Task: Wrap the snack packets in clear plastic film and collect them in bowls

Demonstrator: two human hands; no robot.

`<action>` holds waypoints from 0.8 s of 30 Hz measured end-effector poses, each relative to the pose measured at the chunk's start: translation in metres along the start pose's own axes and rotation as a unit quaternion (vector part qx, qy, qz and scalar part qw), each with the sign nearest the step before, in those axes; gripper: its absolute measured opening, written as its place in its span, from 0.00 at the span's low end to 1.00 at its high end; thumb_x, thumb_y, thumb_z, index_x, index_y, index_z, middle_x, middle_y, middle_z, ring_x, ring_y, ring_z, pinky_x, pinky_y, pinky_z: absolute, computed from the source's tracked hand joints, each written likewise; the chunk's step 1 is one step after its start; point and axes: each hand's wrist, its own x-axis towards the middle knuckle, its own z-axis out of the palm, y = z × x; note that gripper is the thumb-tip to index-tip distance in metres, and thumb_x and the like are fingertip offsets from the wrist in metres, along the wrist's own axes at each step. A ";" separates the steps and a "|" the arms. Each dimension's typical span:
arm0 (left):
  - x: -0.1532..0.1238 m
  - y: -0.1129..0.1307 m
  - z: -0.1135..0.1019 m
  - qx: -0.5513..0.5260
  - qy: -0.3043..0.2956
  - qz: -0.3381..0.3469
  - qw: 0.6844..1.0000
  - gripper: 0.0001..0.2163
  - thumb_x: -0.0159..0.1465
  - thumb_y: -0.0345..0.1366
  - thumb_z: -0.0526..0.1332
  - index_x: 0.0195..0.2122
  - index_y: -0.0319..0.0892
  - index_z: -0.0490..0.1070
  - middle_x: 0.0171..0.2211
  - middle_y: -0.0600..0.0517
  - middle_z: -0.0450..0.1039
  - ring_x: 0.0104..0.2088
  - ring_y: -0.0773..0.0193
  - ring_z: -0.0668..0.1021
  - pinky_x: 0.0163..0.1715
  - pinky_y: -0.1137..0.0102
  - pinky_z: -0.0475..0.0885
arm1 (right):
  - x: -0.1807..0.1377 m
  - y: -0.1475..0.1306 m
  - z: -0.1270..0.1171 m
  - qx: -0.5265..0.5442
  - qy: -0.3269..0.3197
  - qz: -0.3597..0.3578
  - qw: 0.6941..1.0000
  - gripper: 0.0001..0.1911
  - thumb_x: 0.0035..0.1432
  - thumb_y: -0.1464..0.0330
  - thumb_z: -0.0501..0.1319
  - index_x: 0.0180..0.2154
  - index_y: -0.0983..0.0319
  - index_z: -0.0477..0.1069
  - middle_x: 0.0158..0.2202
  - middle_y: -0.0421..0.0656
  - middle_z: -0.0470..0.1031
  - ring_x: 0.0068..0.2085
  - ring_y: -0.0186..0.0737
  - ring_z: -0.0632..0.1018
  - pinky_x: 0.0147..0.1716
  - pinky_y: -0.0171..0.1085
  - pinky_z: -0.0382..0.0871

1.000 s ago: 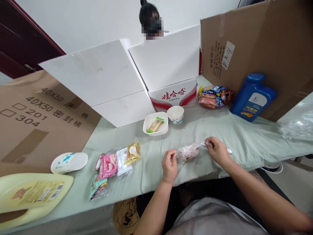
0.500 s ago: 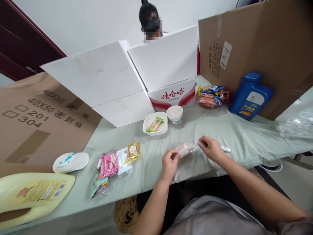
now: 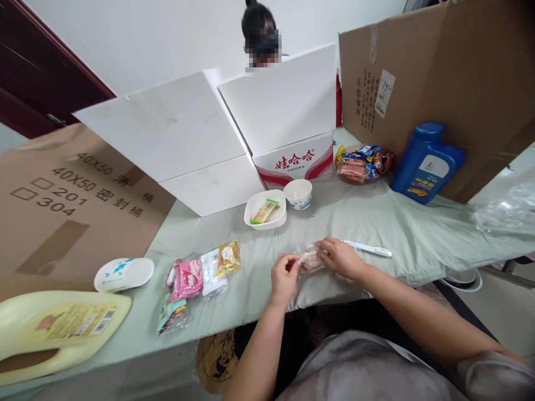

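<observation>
A small clear plastic bag (image 3: 310, 260) with pinkish contents lies near the table's front edge, between my hands. Its left end is pinched between the thumb and fingertips of my left hand (image 3: 286, 277). My right hand (image 3: 339, 257) bends over the other end, fingers together and gripping the plastic, partly covering it. What exactly is inside cannot be made out. Just beyond my right hand lies a slim white tool (image 3: 370, 248), like a pen or cutter. A white square bowl (image 3: 253, 221) with wrapped snack bars (image 3: 264, 211) stands farther back, touching a round white bowl (image 3: 298, 195).
Several packaged snacks (image 3: 188, 280) lie at left, near a white cup on its side (image 3: 124, 274) and a yellow jug (image 3: 67, 328). A snack-filled bowl (image 3: 363, 174) and a blue bottle (image 3: 428, 164) stand at right. White panels (image 3: 280, 103) and cardboard boxes (image 3: 438, 83) border the back; a person sits behind.
My right hand has moved left and down onto the bag, uncovering more of the white tool. The bag, stretched out before, is now bunched between my hands.
</observation>
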 end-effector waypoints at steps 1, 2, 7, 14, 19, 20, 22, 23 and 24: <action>0.001 -0.003 -0.005 -0.022 0.026 -0.028 0.999 0.04 0.58 0.36 0.61 0.31 0.41 0.71 0.27 0.53 0.71 0.28 0.67 0.74 0.30 0.72 0.70 | 0.003 0.006 0.001 0.009 0.011 0.031 0.999 0.12 0.62 0.69 0.53 0.44 0.60 0.72 0.42 0.48 0.77 0.42 0.43 0.77 0.41 0.41 0.71; 0.001 -0.006 -0.011 -0.048 0.053 -0.057 0.996 0.06 0.57 0.38 0.62 0.32 0.41 0.69 0.25 0.55 0.70 0.26 0.68 0.73 0.27 0.73 0.69 | 0.005 0.013 0.001 0.016 0.030 0.060 0.998 0.11 0.62 0.69 0.52 0.38 0.60 0.73 0.38 0.46 0.77 0.39 0.42 0.78 0.39 0.40 0.70; -0.007 -0.023 -0.045 -0.110 0.173 -0.137 0.969 0.11 0.55 0.39 0.63 0.35 0.43 0.62 0.28 0.57 0.67 0.23 0.70 0.72 0.23 0.75 0.67 | 0.005 0.042 -0.012 0.032 0.103 0.188 0.976 0.09 0.59 0.66 0.55 0.40 0.60 0.70 0.31 0.41 0.76 0.30 0.39 0.75 0.31 0.37 0.67; -0.035 -0.006 -0.066 0.090 0.190 0.132 0.969 0.06 0.61 0.33 0.60 0.40 0.44 0.67 0.33 0.52 0.70 0.33 0.65 0.75 0.34 0.71 0.72 | -0.018 0.012 -0.041 0.025 0.255 0.035 0.966 0.08 0.63 0.63 0.53 0.41 0.58 0.67 0.33 0.43 0.74 0.34 0.39 0.74 0.37 0.40 0.70; -0.021 0.006 -0.039 0.236 -0.114 0.222 0.939 0.10 0.63 0.30 0.56 0.43 0.45 0.72 0.45 0.46 0.75 0.48 0.56 0.76 0.48 0.61 0.72 | -0.015 -0.009 -0.028 -0.038 0.122 -0.109 0.986 0.28 0.58 0.62 0.62 0.59 0.60 0.59 0.59 0.55 0.64 0.60 0.53 0.64 0.54 0.52 0.63; -0.015 0.005 -0.033 0.268 -0.125 0.225 0.929 0.11 0.63 0.31 0.57 0.46 0.45 0.72 0.50 0.44 0.72 0.54 0.52 0.73 0.53 0.56 0.69 | -0.011 -0.006 -0.023 -0.060 0.099 -0.117 0.986 0.31 0.57 0.63 0.63 0.60 0.60 0.58 0.64 0.55 0.57 0.64 0.57 0.58 0.56 0.55 0.59; -0.005 0.003 -0.025 0.328 -0.139 0.215 0.909 0.17 0.61 0.36 0.61 0.52 0.45 0.69 0.60 0.42 0.64 0.62 0.45 0.63 0.59 0.47 0.61 | -0.001 0.003 -0.016 -0.094 0.064 -0.124 0.986 0.23 0.57 0.66 0.63 0.55 0.58 0.66 0.66 0.53 0.53 0.67 0.60 0.52 0.57 0.59 0.56; 0.000 0.002 -0.022 0.353 -0.151 0.205 0.900 0.21 0.60 0.39 0.63 0.55 0.45 0.67 0.62 0.42 0.60 0.64 0.43 0.59 0.60 0.45 0.57 | 0.004 0.009 -0.013 -0.099 0.054 -0.123 0.986 0.16 0.58 0.67 0.62 0.49 0.58 0.71 0.65 0.51 0.57 0.66 0.59 0.54 0.56 0.58 0.55; 0.004 0.001 -0.021 0.373 -0.161 0.193 0.893 0.25 0.59 0.42 0.64 0.58 0.45 0.64 0.64 0.41 0.57 0.65 0.43 0.57 0.60 0.45 0.56 | 0.009 0.014 -0.011 -0.095 0.050 -0.114 0.988 0.09 0.59 0.67 0.60 0.43 0.58 0.73 0.62 0.51 0.63 0.65 0.57 0.58 0.56 0.57 0.56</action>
